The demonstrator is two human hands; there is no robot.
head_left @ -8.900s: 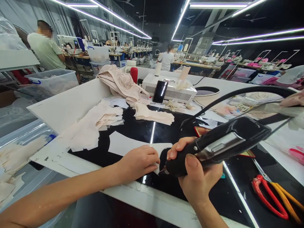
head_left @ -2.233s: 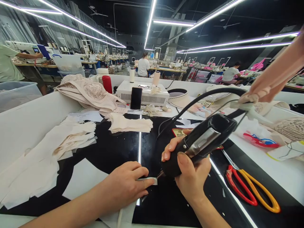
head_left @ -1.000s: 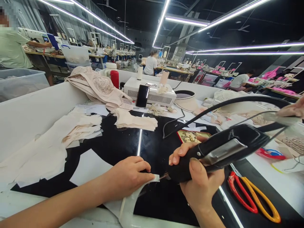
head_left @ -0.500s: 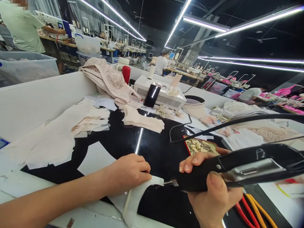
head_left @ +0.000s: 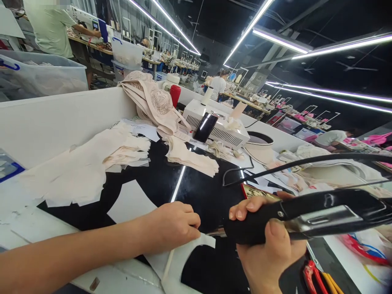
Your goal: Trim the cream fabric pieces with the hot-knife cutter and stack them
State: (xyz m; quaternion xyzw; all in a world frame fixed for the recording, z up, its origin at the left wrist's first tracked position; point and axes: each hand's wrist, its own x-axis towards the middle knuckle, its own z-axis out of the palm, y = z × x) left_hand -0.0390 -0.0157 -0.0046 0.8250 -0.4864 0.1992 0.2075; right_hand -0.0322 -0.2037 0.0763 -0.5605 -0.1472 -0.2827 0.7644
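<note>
My left hand [head_left: 176,228] is closed, its fingers pinching the edge of a white cut piece [head_left: 186,253] over the black tabletop [head_left: 147,163]. My right hand [head_left: 266,245] wraps round a black handheld tool [head_left: 321,214] with a metal plate on its side and a cable at its rear. The tool's front end points left, close to the tip of the white piece. Another white piece [head_left: 130,200] lies flat behind my left forearm. Stacked pale fabric pieces [head_left: 82,163] lie at the left, and a smaller stack [head_left: 191,157] sits further back in the middle.
A phone [head_left: 206,127] leans on a white box-shaped device [head_left: 226,130] at the back. Beige bras [head_left: 153,100] and a red bottle [head_left: 174,94] stand near it. A black cable [head_left: 306,161] crosses the right side. Red-handled scissors [head_left: 312,275] lie lower right. People sit or stand beyond the partition.
The view has shifted, so the background sits further right. The tool in my right hand has drawn slightly left and its tip is near the white piece. My left hand keeps its pinch.
</note>
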